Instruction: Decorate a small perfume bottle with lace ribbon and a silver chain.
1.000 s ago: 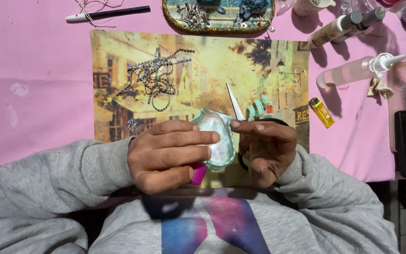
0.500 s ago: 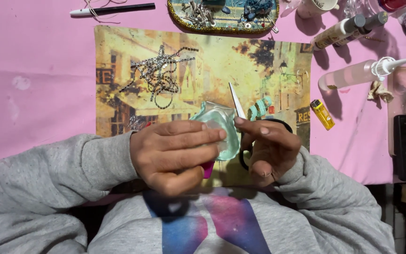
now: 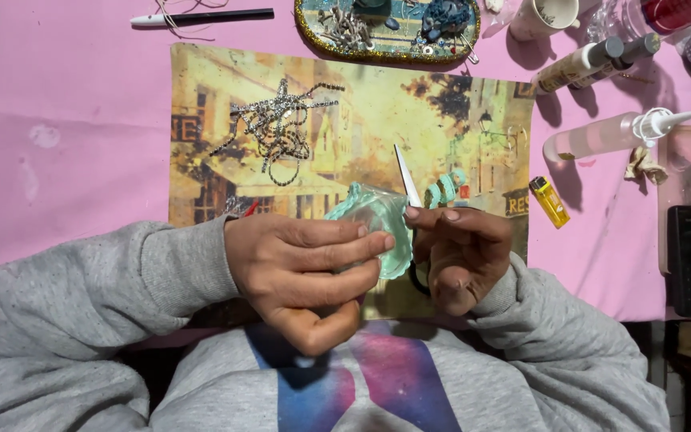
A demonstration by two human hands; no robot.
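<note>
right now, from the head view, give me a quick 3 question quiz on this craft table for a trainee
1. True or false: the left hand holds the pale green translucent piece.
2. Which thing lies nearest the yellow lighter? A. black pen B. clear spray bottle C. rhinestone chain
3. What does the right hand hold up beside the green piece?

Key
1. True; its fingers wrap the piece over the printed mat.
2. B.
3. A thin white pointed tool, tip aimed away from the person.
</note>
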